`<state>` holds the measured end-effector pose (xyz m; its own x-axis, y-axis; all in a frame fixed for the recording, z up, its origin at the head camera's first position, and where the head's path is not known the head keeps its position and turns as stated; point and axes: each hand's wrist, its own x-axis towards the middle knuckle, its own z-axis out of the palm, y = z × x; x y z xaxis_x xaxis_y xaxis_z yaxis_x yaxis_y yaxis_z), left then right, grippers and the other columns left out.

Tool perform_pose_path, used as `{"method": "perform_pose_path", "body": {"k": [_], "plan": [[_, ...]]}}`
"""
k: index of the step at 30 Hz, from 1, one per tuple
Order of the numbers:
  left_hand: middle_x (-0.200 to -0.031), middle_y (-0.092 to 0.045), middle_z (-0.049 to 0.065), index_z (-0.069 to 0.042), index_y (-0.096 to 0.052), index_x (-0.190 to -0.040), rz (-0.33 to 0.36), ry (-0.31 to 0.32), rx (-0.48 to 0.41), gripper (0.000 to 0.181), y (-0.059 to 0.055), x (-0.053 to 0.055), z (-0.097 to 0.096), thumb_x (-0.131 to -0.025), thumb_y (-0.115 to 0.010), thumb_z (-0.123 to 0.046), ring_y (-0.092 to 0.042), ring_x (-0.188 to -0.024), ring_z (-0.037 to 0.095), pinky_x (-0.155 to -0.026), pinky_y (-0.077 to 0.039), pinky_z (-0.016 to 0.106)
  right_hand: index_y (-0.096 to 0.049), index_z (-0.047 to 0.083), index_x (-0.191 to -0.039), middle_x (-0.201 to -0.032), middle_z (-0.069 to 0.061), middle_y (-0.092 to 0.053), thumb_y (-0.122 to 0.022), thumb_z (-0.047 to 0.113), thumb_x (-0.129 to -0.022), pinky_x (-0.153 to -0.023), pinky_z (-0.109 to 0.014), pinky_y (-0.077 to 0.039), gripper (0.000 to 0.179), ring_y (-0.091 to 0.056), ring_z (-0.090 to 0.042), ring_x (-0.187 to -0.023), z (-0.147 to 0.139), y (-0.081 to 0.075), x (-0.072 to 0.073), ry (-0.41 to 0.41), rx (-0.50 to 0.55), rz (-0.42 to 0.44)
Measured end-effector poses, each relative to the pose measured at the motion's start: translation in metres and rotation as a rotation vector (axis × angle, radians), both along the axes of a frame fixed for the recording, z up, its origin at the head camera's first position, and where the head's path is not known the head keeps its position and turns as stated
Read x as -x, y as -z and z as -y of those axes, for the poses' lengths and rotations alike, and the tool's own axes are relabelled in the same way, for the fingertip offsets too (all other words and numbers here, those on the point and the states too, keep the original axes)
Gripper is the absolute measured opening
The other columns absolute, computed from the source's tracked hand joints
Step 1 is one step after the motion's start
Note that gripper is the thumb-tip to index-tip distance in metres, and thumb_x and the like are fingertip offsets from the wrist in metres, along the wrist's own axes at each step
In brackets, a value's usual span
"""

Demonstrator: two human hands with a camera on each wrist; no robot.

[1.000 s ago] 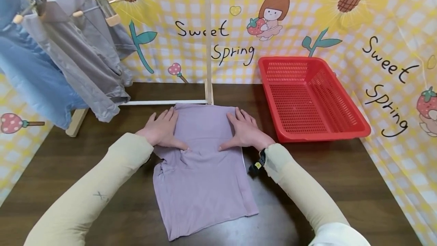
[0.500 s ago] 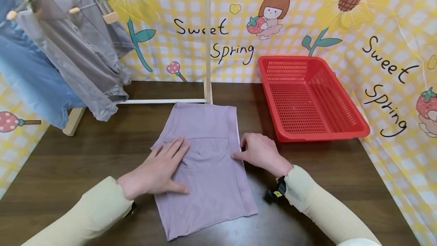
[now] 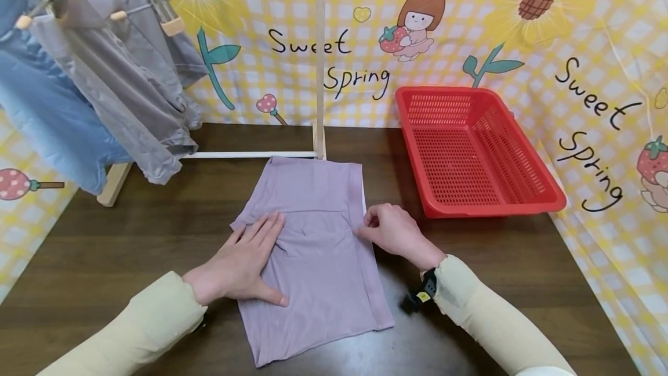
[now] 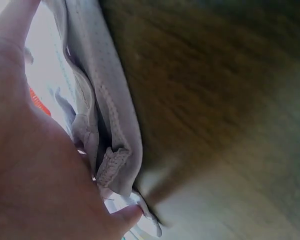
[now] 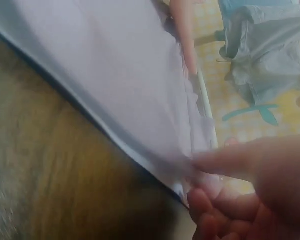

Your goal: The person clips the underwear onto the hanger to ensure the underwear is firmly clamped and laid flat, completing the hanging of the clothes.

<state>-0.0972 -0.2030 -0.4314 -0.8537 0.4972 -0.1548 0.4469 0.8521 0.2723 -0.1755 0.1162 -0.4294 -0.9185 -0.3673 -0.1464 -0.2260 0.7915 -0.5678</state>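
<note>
A lilac garment (image 3: 318, 283) lies flat on the dark wood table, its sides folded in and wrinkles across its middle. My left hand (image 3: 240, 263) rests on its left part, fingers straight and thumb spread. At the right edge, my right hand (image 3: 394, 231) pinches the fabric between thumb and curled fingers. The right wrist view shows the thumb on top of the lilac cloth (image 5: 110, 70) and the fingers below the edge. In the left wrist view, layered fabric edges (image 4: 110, 100) with a seam stand beside the hand. Which garment it is cannot be told from its folded shape.
A red plastic basket (image 3: 496, 208) stands at the back right. At the left, a wooden rack (image 3: 320, 74) bears hangers with grey trousers (image 3: 130, 86) and a blue garment (image 3: 57, 109). A printed yellow checked cloth (image 3: 360, 115) lines the back and sides.
Both hands have come down from the garment's upper part, the left to its left middle and the right to its right edge. The left side's bunched cloth is covered or smoothed.
</note>
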Motion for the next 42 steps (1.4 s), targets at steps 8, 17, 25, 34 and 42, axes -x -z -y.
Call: {"method": "perform_pose_path", "body": {"k": [8,17,25,34,42], "plan": [[-0.165,-0.014,0.025,0.006,-0.015,-0.159,-0.005,-0.042,0.049,0.151,-0.003,-0.001,0.001,-0.058,-0.067,-0.093,-0.015,-0.151,0.039,-0.115,-0.019,0.062,-0.068,0.018,-0.070,-0.059,0.003,-0.055,-0.071,0.029,-0.096,-0.054,-0.031,-0.041,0.028,-0.051,-0.016,-0.058,-0.012,-0.004,0.001,-0.010,0.033,0.022],[-0.164,-0.017,0.024,0.001,-0.021,-0.160,-0.087,0.054,0.017,0.145,-0.004,-0.013,-0.006,-0.059,-0.069,-0.091,-0.016,-0.150,0.043,-0.114,-0.017,0.066,-0.067,0.018,-0.125,-0.066,0.001,-0.053,-0.082,0.030,-0.087,-0.053,-0.033,-0.040,0.042,-0.050,-0.017,-0.060,-0.014,0.001,0.005,-0.031,-0.064,-0.037],[-0.169,-0.007,0.015,-0.010,-0.018,-0.163,0.094,0.199,0.004,0.131,-0.005,-0.036,-0.022,-0.068,-0.068,-0.086,-0.005,-0.152,0.039,-0.113,-0.012,0.068,-0.067,0.012,-0.128,-0.080,0.003,-0.056,-0.084,0.034,-0.084,-0.065,-0.031,-0.046,0.052,-0.052,-0.014,-0.073,-0.008,-0.011,-0.007,-0.295,-0.131,-0.105],[-0.170,-0.004,0.009,-0.029,-0.015,-0.165,0.169,0.181,0.161,0.144,-0.021,-0.034,-0.026,-0.049,-0.081,-0.084,-0.006,-0.152,0.039,-0.102,-0.023,0.079,-0.056,0.024,-0.100,-0.081,0.009,-0.052,-0.094,0.045,-0.067,-0.064,-0.029,-0.043,0.055,-0.049,-0.008,-0.071,-0.005,-0.016,-0.041,-0.537,-0.188,-0.066],[-0.155,-0.037,0.026,0.001,-0.043,-0.151,-0.030,0.126,-0.023,0.074,-0.039,0.046,-0.010,-0.100,-0.060,-0.049,-0.033,-0.143,0.044,-0.110,-0.028,0.065,-0.067,0.022,-0.116,-0.101,0.011,-0.065,-0.086,0.046,-0.080,-0.080,-0.026,-0.050,0.047,-0.060,-0.005,-0.090,0.028,-0.026,-0.062,-0.729,-0.173,-0.236]]}}
